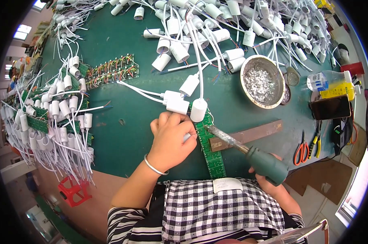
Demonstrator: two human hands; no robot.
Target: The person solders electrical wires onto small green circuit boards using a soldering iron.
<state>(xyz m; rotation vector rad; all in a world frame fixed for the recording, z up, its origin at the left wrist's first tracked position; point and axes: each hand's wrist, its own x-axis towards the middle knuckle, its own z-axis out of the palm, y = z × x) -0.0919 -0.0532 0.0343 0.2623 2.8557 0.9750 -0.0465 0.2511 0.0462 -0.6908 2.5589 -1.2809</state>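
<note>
A long green circuit board (215, 163) lies on the table in front of me. My left hand (169, 138) is closed at its left edge, pinching a white cable end (186, 137); the fingertips are partly hidden. In my right hand (272, 189) is a soldering iron with a thick green handle (268, 164). Its metal tip reaches the upper part of the board, close to my left fingers; whether it touches cannot be told. White cylindrical caps on cables (198, 110) lie at the board's far end. The board rests beside a brown bar (253, 133).
A metal bowl of silvery scraps (262, 83) stands to the right. Farther right are red-handled scissors (302, 152), yellow-handled pliers (315, 146), a phone (331, 108) and a plastic bottle (317, 81). Capped cables heap at the back (249, 38); wired boards (112, 72) lie left.
</note>
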